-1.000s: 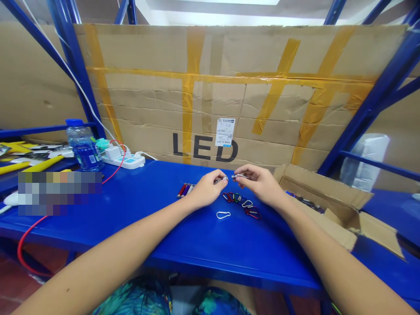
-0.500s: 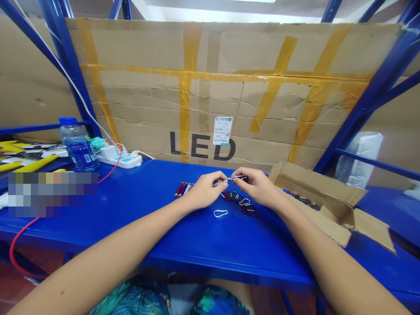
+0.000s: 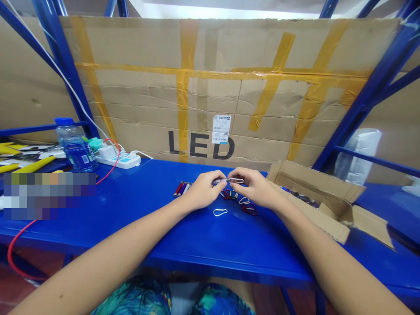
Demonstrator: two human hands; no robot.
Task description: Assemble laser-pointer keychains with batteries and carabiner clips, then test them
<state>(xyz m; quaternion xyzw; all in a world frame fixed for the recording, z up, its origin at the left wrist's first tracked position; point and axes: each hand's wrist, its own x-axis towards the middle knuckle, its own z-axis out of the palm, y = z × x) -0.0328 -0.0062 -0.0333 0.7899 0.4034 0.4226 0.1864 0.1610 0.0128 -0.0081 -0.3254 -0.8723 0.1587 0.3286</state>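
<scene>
My left hand [image 3: 203, 190] pinches a small metal cylinder [image 3: 217, 181] between its fingertips. My right hand [image 3: 254, 188] holds a silver carabiner clip [image 3: 236, 180], and its end meets the cylinder between my hands. Just below my fingers lies a small heap of coloured carabiners [image 3: 239, 201], partly hidden by my hands. A white carabiner [image 3: 220, 212] rests apart, nearer me. Left of my left hand sits a row of slim coloured metal cylinders [image 3: 182, 188]. All of these lie on the blue metal table [image 3: 197, 258].
An open cardboard box [image 3: 315, 192] stands at the table's right. At the back left are a water bottle [image 3: 76, 148] and a white power strip [image 3: 118, 160] with a plugged-in charger. Yellow-handled tools [image 3: 29, 164] lie far left. A red cable [image 3: 19, 240] hangs over the front edge.
My hands have drawn closer together, bringing the silver clip from a small gap to contact with the metal cylinder. The whole view has shifted slightly, while the table items stay put.
</scene>
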